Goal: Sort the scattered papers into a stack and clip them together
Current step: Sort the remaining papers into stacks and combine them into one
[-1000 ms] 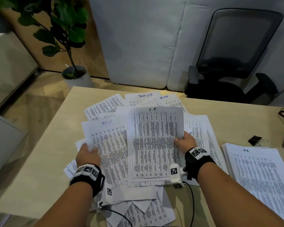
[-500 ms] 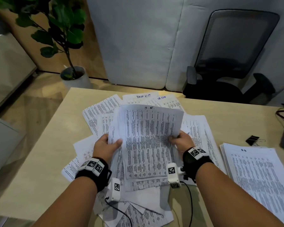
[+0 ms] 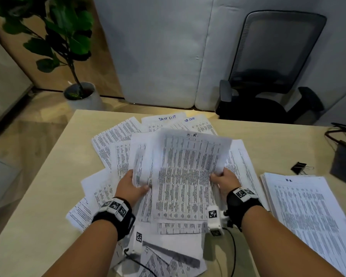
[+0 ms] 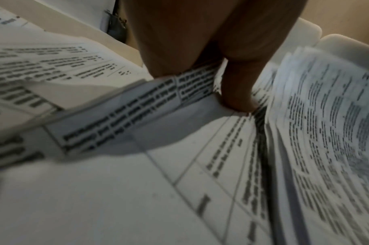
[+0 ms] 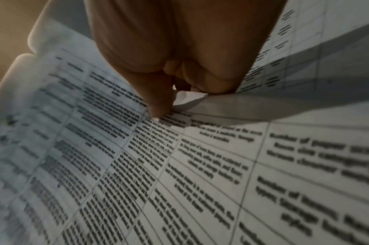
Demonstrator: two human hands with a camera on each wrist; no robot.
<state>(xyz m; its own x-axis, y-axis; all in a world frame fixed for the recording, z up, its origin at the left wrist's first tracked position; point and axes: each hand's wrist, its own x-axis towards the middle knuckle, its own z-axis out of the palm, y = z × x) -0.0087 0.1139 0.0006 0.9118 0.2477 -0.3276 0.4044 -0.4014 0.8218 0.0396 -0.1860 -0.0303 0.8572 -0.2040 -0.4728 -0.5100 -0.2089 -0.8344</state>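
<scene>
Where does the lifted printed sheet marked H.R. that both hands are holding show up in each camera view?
Head: the lifted white printed sheet marked H.R. is at centre, above the scattered papers, between both hands.
Left wrist: its curved left side fills the right, by the left hand's thumb.
Right wrist: it fills the lower left, pinched in the right hand.
Shared landmark: its printed table grid.

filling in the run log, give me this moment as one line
left hand: holds sheets | right hand: holds H.R. sheet | scattered papers: on desk | neat stack: right | binder clip: unused
</scene>
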